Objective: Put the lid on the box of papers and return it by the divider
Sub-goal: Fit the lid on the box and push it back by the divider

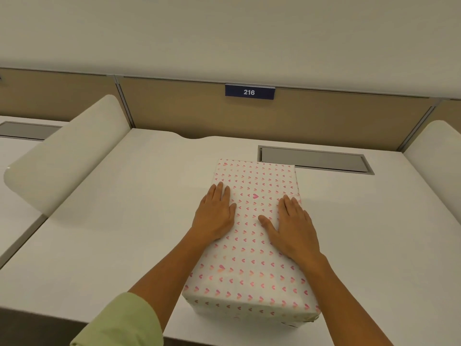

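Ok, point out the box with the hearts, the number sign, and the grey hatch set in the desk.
heart-print box (252, 248), head view, middle of its lid.
number sign (249, 92), head view, on the digits 216.
grey hatch (311, 159), head view, middle of its flap.

Both hands (254, 221) lie flat on the heart-patterned lid (252, 245)

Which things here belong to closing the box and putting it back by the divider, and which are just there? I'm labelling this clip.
Part of the job:
heart-patterned box, lid already on
left hand and right hand, flat on its top
left divider and right divider

Just there:
number plate 216
grey cable hatch
desk
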A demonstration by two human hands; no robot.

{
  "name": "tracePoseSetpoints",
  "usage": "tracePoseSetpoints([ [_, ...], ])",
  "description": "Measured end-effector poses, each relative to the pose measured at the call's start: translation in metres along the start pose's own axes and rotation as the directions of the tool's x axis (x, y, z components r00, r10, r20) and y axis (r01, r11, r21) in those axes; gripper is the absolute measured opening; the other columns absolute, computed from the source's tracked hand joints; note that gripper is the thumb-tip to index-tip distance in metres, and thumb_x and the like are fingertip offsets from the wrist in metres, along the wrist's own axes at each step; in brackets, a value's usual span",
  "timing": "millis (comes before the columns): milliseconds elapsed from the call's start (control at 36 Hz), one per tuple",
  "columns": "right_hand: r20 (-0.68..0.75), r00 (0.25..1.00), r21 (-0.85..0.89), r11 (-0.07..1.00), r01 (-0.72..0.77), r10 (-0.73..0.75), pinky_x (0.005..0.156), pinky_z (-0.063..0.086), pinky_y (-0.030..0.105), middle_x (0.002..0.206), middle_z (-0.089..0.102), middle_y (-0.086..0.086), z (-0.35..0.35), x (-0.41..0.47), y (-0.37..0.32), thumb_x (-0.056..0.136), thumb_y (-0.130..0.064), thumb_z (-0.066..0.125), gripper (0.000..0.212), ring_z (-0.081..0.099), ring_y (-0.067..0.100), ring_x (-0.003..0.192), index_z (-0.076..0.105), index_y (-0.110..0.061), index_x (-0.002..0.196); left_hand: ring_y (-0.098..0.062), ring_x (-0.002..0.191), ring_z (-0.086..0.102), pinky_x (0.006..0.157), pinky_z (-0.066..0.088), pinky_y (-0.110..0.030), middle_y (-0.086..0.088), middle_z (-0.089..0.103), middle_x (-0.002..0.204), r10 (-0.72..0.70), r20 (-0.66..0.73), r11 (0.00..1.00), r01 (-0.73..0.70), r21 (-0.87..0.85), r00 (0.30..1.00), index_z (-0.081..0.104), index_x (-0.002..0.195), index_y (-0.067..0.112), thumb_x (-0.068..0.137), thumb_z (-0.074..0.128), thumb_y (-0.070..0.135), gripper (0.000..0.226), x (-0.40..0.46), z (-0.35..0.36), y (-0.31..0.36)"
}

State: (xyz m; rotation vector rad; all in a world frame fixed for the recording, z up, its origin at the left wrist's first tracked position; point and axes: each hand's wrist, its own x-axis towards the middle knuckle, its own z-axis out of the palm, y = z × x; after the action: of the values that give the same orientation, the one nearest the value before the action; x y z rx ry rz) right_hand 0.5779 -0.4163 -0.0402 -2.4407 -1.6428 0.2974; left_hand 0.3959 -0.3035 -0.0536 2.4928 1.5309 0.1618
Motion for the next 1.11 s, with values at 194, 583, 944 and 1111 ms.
tracePoseSetpoints([
  [194, -0.018, 1.0, -0.011, 1.0, 0.001, -0.001, 0.126, 0.007, 0.046, 0.17, -0.001, -0.001, 0.006, 0.004, 0.002, 0.079, -0.085, 0.008, 0.105, -0.002, 0.02, 0.156, -0.001, -0.018, 0.16, -0.021, 0.15, -0.004, 0.114, 0.001, -0.035, -0.001, -0.003, 0.164, 0.002, -0.028, 1.0, -0.002, 0.018, 1.0, 0.002, 0.155, 0.02, 0.098, 0.014, 0.053, 0.067, 0.004, 0.004, -0.001],
  [583, -0.004, 1.0, -0.005, 1.0, -0.031, 0.031, 0.122, 0.011, 0.053, 0.169, -0.009, -0.003, 0.013, 0.001, 0.003, 0.077, -0.087, 0.006, 0.102, -0.011, 0.024, 0.155, 0.0, -0.027, 0.16, -0.016, 0.149, -0.01, 0.118, 0.008, -0.042, 0.004, -0.009, 0.163, -0.017, 0.031, 1.0, 0.018, -0.023, 0.999, -0.001, 0.155, 0.025, 0.086, 0.009, 0.072, 0.084, -0.007, 0.001, 0.0],
  [944, 0.061, 0.998, 0.082, 0.997, 0.008, -0.013, 0.122, 0.01, 0.053, 0.168, -0.018, -0.001, 0.003, 0.0, 0.005, 0.088, -0.079, 0.021, 0.093, -0.018, 0.025, 0.153, -0.003, -0.026, 0.16, -0.016, 0.147, -0.018, 0.116, 0.015, -0.05, 0.013, -0.033, 0.155, -0.051, 0.075, 0.991, 0.06, -0.117, 0.996, -0.002, 0.154, 0.034, 0.072, 0.023, 0.086, 0.101, -0.02, -0.01, -0.002],
  [1111, 0.12, 0.992, 0.244, 0.97, 0.008, -0.038, 0.122, 0.012, 0.052, 0.165, -0.027, -0.006, -0.005, -0.004, 0.026, 0.087, -0.076, 0.039, 0.092, -0.02, 0.03, 0.153, -0.004, -0.036, 0.158, -0.014, 0.149, -0.005, 0.115, 0.021, -0.05, 0.017, -0.024, 0.158, -0.126, 0.058, 0.957, 0.137, -0.257, 0.99, 0.012, 0.153, 0.036, 0.075, 0.034, 0.08, 0.092, -0.037, -0.013, -0.001],
])
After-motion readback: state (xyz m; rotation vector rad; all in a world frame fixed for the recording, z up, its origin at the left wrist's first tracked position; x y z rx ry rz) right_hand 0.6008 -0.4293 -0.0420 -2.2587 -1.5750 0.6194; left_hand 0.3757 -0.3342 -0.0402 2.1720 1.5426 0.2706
